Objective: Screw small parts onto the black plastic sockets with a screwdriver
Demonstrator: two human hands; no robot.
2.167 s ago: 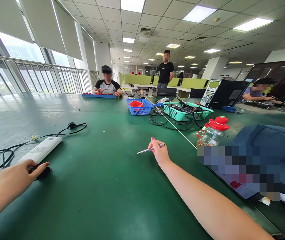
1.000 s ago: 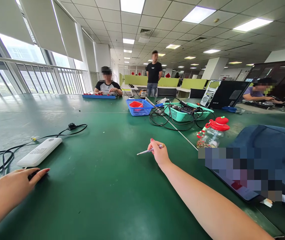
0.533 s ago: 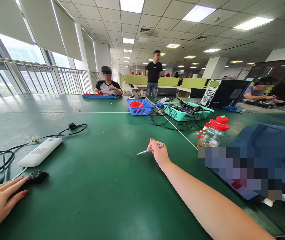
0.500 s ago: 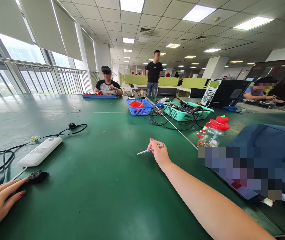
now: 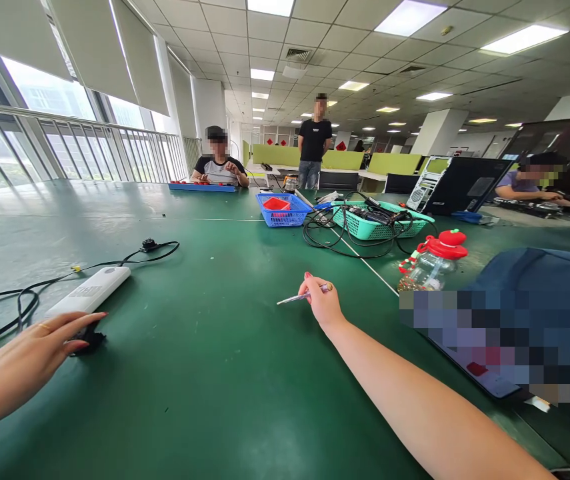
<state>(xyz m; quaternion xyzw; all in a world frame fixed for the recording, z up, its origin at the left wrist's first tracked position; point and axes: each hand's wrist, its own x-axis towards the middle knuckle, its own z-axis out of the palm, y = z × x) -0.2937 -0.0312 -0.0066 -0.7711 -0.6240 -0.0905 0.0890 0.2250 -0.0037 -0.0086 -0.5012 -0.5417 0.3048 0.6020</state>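
My right hand [image 5: 322, 300] is closed in a pinch around a slim screwdriver [image 5: 295, 299] with a clear, purplish handle. Its thin metal tip points left, just above the green tabletop. On the left, my left hand [image 5: 39, 350] reaches over a small, crumpled black object [image 5: 95, 341] whose kind I cannot make out. The index finger is stretched out above it and the thumb is apart, beside it. Part of the black object is hidden by the fingers. Directly behind this hand lies a white, elongated box [image 5: 92, 291], its near end partly covered.
Black cables [image 5: 19, 300] trail over the left side. Farther back are a blue basket [image 5: 285, 219] and a green basket [image 5: 365, 230] with cables. A red-lidded bottle [image 5: 432, 263], a dark blue bag [image 5: 535, 273] and a tilted computer case [image 5: 465, 183] are right. Several people are around.
My left hand has moved right and away from me, from beside the black object to over it. My right hand keeps its pinch on the screwdriver. The view has shifted slightly.
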